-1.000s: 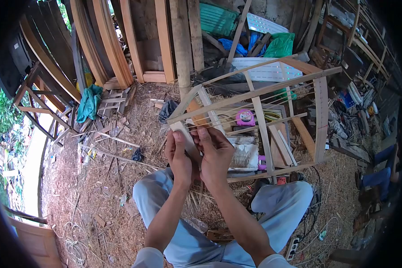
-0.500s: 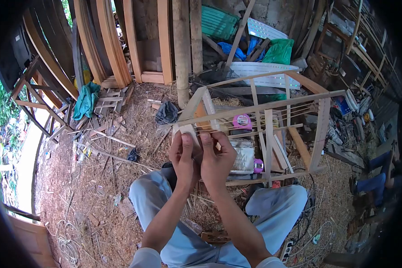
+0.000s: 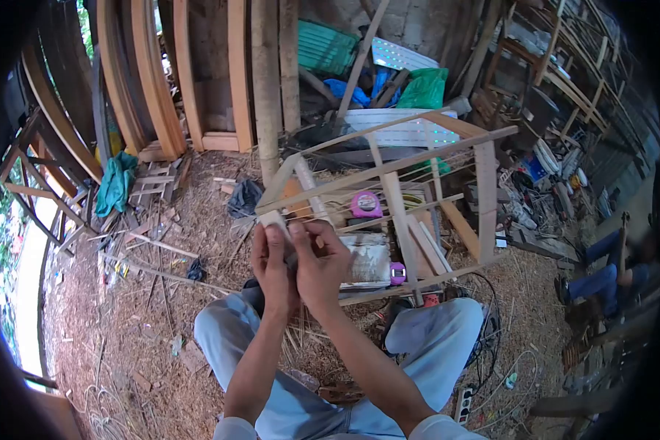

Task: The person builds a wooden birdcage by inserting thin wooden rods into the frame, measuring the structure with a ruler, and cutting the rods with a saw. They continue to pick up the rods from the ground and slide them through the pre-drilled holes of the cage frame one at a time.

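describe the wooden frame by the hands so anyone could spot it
Find the seated person's pale blue trousers. Just beyond them, the bare hands are at the left end of a long, pale, openwork wooden frame. Unlike the tall orange-brown wooden uprights at upper left, it has pink tape measures showing through its gaps.

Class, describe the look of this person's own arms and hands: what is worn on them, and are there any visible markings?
The left sleeve and right sleeve are pale grey-blue. The left forearm and right forearm are uncovered. The left hand and right hand wear no gloves; no watch, bracelet or clear marking shows.
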`<state>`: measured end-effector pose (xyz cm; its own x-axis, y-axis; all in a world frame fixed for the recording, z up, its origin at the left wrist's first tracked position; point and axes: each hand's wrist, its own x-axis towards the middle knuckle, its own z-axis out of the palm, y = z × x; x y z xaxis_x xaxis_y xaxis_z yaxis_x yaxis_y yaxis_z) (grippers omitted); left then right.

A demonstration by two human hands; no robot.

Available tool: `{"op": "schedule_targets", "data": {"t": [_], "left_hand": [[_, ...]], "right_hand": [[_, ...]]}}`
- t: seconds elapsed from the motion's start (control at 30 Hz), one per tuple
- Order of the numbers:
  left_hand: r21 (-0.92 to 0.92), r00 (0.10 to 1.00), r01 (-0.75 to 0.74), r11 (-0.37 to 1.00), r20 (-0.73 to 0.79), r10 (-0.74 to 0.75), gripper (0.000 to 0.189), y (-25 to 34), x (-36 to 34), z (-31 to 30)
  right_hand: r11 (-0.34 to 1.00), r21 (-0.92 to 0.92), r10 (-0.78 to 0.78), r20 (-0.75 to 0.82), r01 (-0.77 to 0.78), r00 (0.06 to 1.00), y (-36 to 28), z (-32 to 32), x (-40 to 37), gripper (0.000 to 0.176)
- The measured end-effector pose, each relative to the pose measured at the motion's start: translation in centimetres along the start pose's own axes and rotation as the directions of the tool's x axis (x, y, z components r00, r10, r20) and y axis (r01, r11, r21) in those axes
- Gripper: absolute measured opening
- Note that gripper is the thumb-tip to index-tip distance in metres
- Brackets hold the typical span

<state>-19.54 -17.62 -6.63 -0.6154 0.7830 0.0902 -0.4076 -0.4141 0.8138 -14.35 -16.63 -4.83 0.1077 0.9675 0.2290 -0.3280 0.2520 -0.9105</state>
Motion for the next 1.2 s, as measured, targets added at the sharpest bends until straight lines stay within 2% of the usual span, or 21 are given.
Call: {"op": "schedule_targets", "data": {"t": [0.1, 0.13, 0.17, 0.23, 0.27, 0.37, 0.43, 0.53, 0.63, 0.7, 0.77, 0.87, 0.9, 0.93, 0.97, 1.03, 1.1, 1.2], "left_hand": [[-0.003, 0.998, -0.024, 1.0, 0.056, 0.024, 0.036, -0.6, 1.3, -1.5], [-0.078, 0.994, -0.01, 0.997, 0.11, 0.018, 0.037, -0.5, 1.5, -1.6], [-0.078, 0.993, -0.01, 0.997, 0.116, 0.019, 0.037, -0.6, 1.5, -1.5], [-0.056, 0.997, -0.017, 0.998, 0.073, 0.021, 0.042, 0.0, 1.8, -0.6], [0.02, 0.999, -0.028, 0.999, 0.031, 0.028, 0.047, 0.0, 2.0, -0.4], [-0.027, 0.998, 0.016, 1.0, 0.067, -0.014, 0.051, -0.5, 2.1, 0.0], [-0.024, 0.999, 0.017, 1.0, 0.028, -0.016, 0.051, -0.7, 2.3, 0.4], [0.014, 0.994, -0.006, 1.0, 0.11, 0.005, 0.048, 0.4, 0.9, 2.1], [0.051, 0.997, 0.032, 0.998, 0.062, -0.035, 0.048, 1.2, 0.1, 2.8], [0.08, 0.998, 0.006, 0.997, 0.059, -0.011, 0.043, 0.5, 0.4, 2.3], [0.105, 0.998, -0.026, 0.994, 0.061, 0.02, 0.039, 0.4, 0.5, 2.2], [0.164, 1.0, -0.023, 0.986, -0.014, 0.026, 0.04, 1.1, 0.6, 2.0], [0.102, 0.999, -0.028, 0.994, 0.045, 0.023, 0.04, 0.7, 0.9, 1.6], [0.034, 0.994, -0.024, 0.999, 0.104, 0.02, 0.04, 0.3, 1.2, 1.5], [0.027, 0.994, -0.021, 0.999, 0.107, 0.017, 0.04, -0.1, 1.2, 1.5], [-0.07, 0.997, 0.018, 0.997, 0.077, -0.013, 0.042, 0.0, 1.0, 1.9], [-0.07, 0.994, 0.026, 0.997, 0.107, -0.018, 0.044, 0.0, 0.8, 2.0], [0.053, 0.993, 0.0, 0.999, 0.12, -0.006, 0.043, -0.4, 1.1, 1.4]], "right_hand": [[0.999, -0.047, -0.008, 0.054, 0.01, 0.999, 0.6, 0.1, 0.2, 0.021], [0.997, -0.011, -0.074, 0.08, 0.075, 0.994, 0.7, 0.3, 0.5, 0.023], [0.997, -0.008, -0.078, 0.077, 0.079, 0.994, 0.8, 0.2, 0.6, 0.023], [0.958, 0.286, -0.007, -0.06, 0.024, 0.998, 0.3, 0.2, 1.1, 0.025], [0.966, 0.259, 0.003, -0.077, 0.017, 0.997, 0.0, -0.4, 1.8, 0.026], [0.978, 0.204, -0.031, -0.024, 0.035, 0.999, -1.0, -0.7, 2.6, 0.022], [0.975, 0.213, -0.055, -0.033, 0.061, 0.998, -0.3, -0.4, 2.8, 0.019], [0.983, 0.154, -0.085, -0.073, 0.096, 0.994, 0.3, -0.5, 2.9, 0.018], [0.988, 0.11, -0.098, -0.1, 0.109, 0.99, 0.4, -0.7, 2.7, 0.019], [0.989, 0.095, -0.1, -0.103, 0.11, 0.99, 0.3, -0.6, 2.4, 0.02], [0.988, 0.099, -0.113, -0.097, 0.122, 0.989, 0.6, -0.3, 2.3, 0.02], [0.984, 0.142, -0.096, -0.072, 0.106, 0.993, 0.1, 0.1, 2.3, 0.021], [0.982, 0.172, -0.072, -0.051, 0.08, 0.996, -0.2, 0.0, 2.5, 0.021], [0.991, 0.121, -0.055, -0.017, 0.057, 0.998, -0.1, -0.5, 2.8, 0.022], [0.991, 0.115, -0.06, -0.019, 0.062, 0.998, -0.1, -0.6, 3.0, 0.022], [0.971, 0.233, -0.056, -0.029, 0.062, 0.998, -0.2, -0.4, 3.0, 0.021], [0.968, 0.243, -0.046, -0.048, 0.056, 0.998, -0.6, -0.4, 3.1, 0.021], [0.972, 0.234, -0.017, -0.049, 0.028, 0.999, -0.4, -0.6, 3.1, 0.02]]}}
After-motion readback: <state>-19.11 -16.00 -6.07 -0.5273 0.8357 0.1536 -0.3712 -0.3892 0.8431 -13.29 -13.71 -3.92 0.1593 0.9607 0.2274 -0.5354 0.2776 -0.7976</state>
